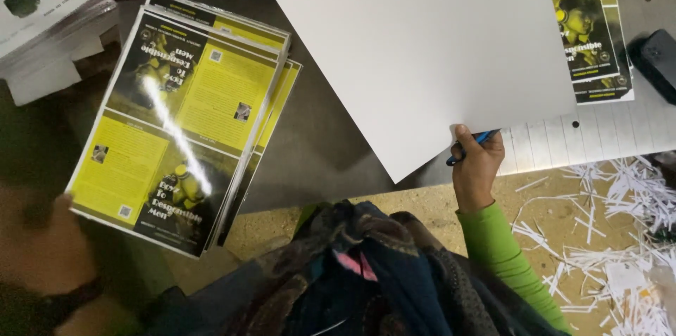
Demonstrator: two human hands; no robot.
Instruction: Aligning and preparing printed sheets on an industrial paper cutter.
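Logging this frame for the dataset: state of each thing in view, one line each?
right hand: closed on the blue pen, gripping the white sheet's edge
left hand: blurred, at the printed stack's lower left corner; grip unclear
blue pen: held, mostly hidden
white sheet: flat, blank side up, overhanging the table edge
printed stack: fanned, glossy face up
paper strips: scattered on the floor

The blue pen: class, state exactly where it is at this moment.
In the head view, the blue pen is right of centre, gripped in the right hand at the lower edge of the large white sheet.
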